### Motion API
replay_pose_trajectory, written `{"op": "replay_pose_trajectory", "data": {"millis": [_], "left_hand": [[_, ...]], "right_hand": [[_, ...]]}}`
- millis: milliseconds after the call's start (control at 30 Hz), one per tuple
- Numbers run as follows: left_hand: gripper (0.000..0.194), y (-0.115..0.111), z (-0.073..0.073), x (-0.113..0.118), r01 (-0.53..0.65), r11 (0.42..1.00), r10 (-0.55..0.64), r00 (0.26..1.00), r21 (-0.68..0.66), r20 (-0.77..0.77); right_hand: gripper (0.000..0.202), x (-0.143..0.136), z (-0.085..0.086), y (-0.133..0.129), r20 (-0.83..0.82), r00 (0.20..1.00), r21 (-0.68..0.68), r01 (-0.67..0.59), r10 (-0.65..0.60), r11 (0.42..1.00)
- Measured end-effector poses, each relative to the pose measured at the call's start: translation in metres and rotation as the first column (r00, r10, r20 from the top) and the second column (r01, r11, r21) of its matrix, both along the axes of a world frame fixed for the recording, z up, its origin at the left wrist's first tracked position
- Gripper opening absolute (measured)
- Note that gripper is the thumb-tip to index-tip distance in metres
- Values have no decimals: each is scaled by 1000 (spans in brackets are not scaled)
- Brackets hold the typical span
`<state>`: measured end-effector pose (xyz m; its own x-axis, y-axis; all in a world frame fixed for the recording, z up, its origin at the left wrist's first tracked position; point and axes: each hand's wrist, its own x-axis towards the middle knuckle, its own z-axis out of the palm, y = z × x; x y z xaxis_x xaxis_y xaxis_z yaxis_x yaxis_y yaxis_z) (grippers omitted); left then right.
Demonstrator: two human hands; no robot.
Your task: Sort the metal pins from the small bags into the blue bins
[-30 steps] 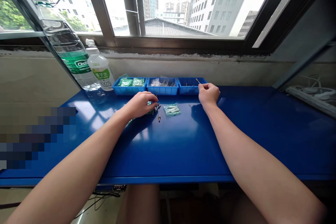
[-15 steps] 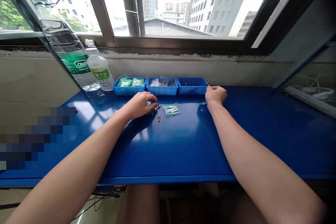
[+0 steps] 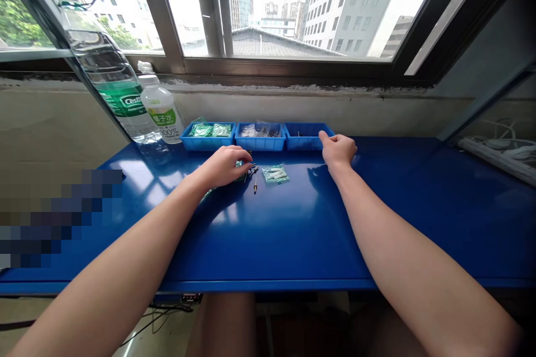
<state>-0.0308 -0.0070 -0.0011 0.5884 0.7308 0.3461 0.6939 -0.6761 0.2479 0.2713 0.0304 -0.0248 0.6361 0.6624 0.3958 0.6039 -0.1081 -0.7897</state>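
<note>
My left hand rests on the table with bent fingers, its thumb and fingertips at a small group of thin dark metal pin-like parts. Green packaging shows in part under and between its fingers; whether it grips a part is hidden. One loose pin-like part lies just in front of the group. To the right is a clear packet of pale pieces. My right hand is closed at the front right corner of the right blue bin, thumb over its rim. Anything inside that hand is hidden.
Green packets fill the left blue bin; clear bags lie in the middle bin. A large water bottle and a smaller bottle stand at the back left. White cables lie at the far right.
My right hand has shifted slightly left, its thumb now over the right bin. The thin piece seen at its fingertips earlier no longer shows. My left hand stays in place.
</note>
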Motion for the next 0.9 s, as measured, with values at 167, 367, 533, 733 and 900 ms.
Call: {"op": "replay_pose_trajectory", "data": {"millis": [167, 367, 533, 733, 900], "left_hand": [[27, 1, -1, 0, -5, 1000, 5, 1000, -22, -26], [28, -1, -1, 3, -17, 999, 14, 998, -52, -55], [30, -2, 0, 4, -42, 997, 33, 992, -72, -119], [29, -2, 0, 6, -59, 994, 46, 988, -87, -144], [25, -2, -1, 7, -47, 996, 36, 991, -82, -128]], "right_hand": [[28, -24, 9, -13, 124, 958, 49, -267, 259, 962], [16, -60, 6, -31, 318, 603, -59, -757, 732, 650], [27, -86, 2, -44, 469, 296, -261, -853, 832, 451], [27, -99, 4, -51, 507, 158, -410, -821, 847, 399], [18, -101, 5, -51, 520, 154, -402, -824, 840, 399]]}}
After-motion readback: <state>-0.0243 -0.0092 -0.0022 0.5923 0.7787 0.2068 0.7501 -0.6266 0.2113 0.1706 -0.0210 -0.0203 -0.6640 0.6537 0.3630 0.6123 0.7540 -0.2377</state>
